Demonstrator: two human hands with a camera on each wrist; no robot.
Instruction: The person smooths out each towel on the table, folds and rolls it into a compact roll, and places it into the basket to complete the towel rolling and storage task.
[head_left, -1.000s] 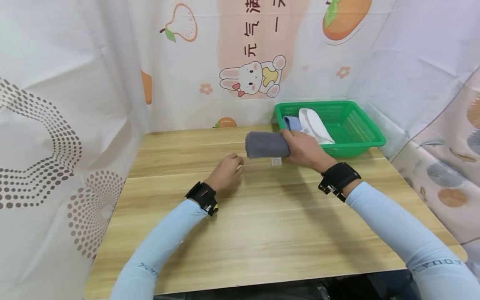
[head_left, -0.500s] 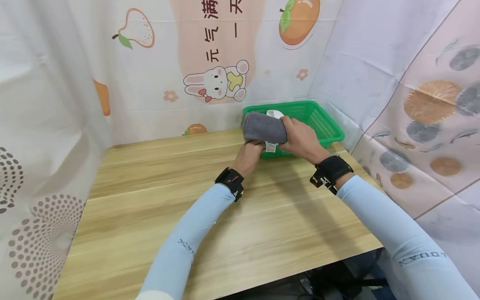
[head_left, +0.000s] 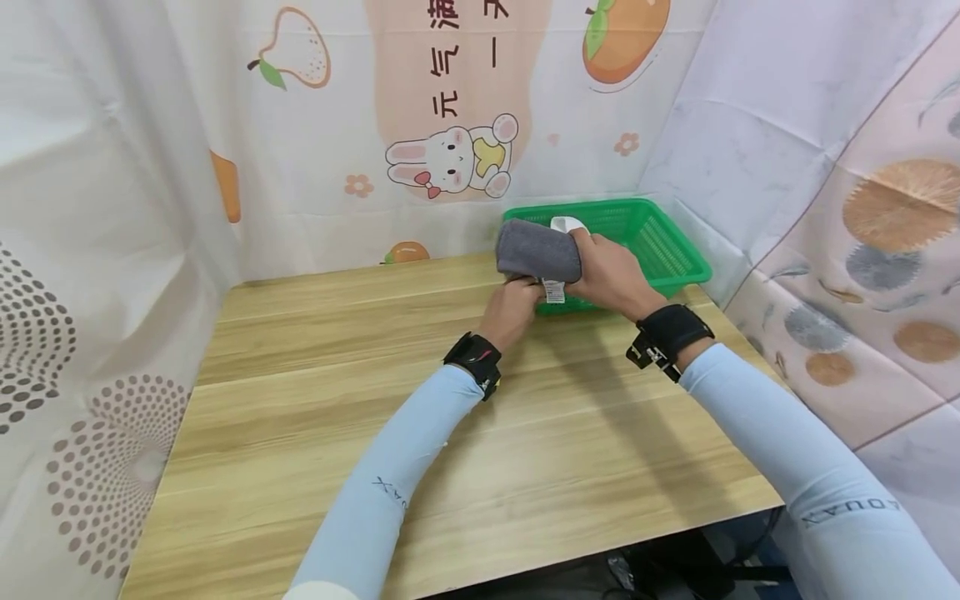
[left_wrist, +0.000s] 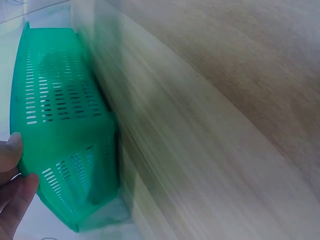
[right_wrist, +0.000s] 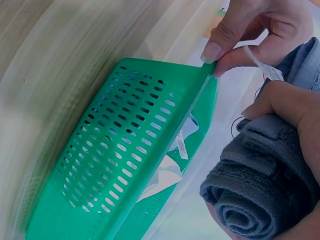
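My right hand (head_left: 613,273) grips a rolled grey towel (head_left: 536,252) above the near left part of a green plastic basket (head_left: 686,275). A white care tag (head_left: 553,291) hangs from the towel. In the right wrist view, the spiral end of the roll faces the camera. Below the towel, my left hand (head_left: 512,313) pinches the basket's rim at a corner between thumb and fingers, as both wrist views show. A folded white cloth (right_wrist: 162,177) and a bluish cloth (right_wrist: 189,129) lie inside the basket, mostly hidden by its wall and the towel.
The basket stands at the back of a wooden table (head_left: 337,400), close to the printed curtain (head_left: 315,167). Another curtain (head_left: 825,275) hangs along the right side. The table's front edge runs below my forearms.
From beside the towel, my left hand has moved right and back to the basket's rim. My right hand has carried the rolled towel back over the basket's near left side. The head view has shifted.
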